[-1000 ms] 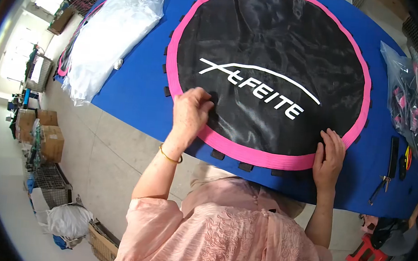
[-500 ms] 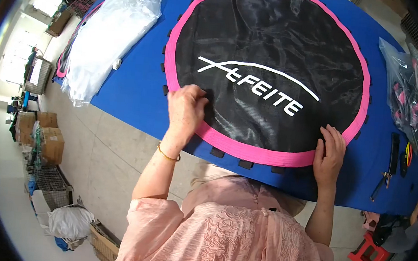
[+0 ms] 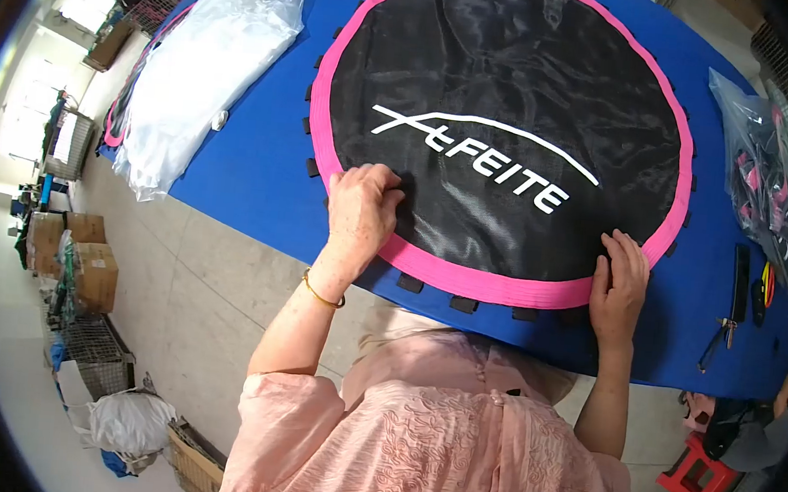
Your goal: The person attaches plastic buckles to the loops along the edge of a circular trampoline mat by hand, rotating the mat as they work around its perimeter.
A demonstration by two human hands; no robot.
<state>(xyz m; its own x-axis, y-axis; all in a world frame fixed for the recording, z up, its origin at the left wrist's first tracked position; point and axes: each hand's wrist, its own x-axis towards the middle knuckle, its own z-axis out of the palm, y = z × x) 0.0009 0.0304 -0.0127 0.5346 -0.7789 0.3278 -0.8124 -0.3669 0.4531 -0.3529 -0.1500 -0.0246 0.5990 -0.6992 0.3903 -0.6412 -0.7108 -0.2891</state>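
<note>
A round black trampoline mat [image 3: 509,79] with a pink border, black loops around its edge and white "FEITE" lettering lies flat on the blue table. At its near left edge, my left hand [image 3: 362,208] has its fingers curled together in a pinch over the black fabric. Whatever sits between those fingertips is too small or hidden to make out. My right hand [image 3: 622,282] rests on the pink border at the near right, with fingers stretched and the thumb apart.
Clear plastic bags [image 3: 204,74] lie on the left of the blue table [image 3: 251,179]. At right are a bag with black and pink pieces [image 3: 761,173], a black tool [image 3: 740,282] and a red-yellow item [image 3: 768,285]. A red stool [image 3: 698,473] stands below, near another person's arm [image 3: 787,393].
My left hand has shifted slightly to the right over the mat, fingers still curled. The right hand stays at the border, and the mat has hardly moved.
</note>
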